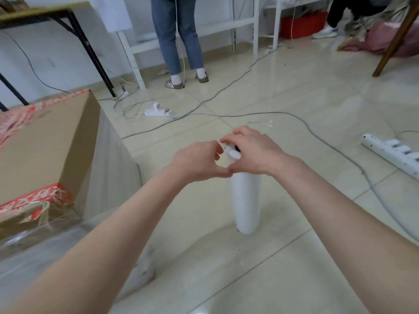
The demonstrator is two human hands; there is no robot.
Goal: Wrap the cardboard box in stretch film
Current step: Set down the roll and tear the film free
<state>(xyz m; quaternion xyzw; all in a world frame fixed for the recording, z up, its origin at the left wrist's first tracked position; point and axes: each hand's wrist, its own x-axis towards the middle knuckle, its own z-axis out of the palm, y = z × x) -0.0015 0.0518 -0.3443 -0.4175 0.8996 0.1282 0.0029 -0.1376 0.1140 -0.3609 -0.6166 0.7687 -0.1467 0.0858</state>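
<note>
At nine o'clock on the floor (294,98) sits the cardboard box (45,143), with loose film (108,166) draped down its side. Toward five o'clock the stretch film roll (246,200) stands upright. The right hand (251,152) curls its fingers over the roll's top, and the left hand (199,162) pinches the white end there.

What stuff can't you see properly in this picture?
Head view:
Top of the stretch film roll: hidden by the right hand and left hand; whether the left pinches film is unclear.
Cardboard box: cut by the left edge, red print blurred.
Standing person: cut above the legs by the top edge.
White strip: cut by the right edge.
</note>
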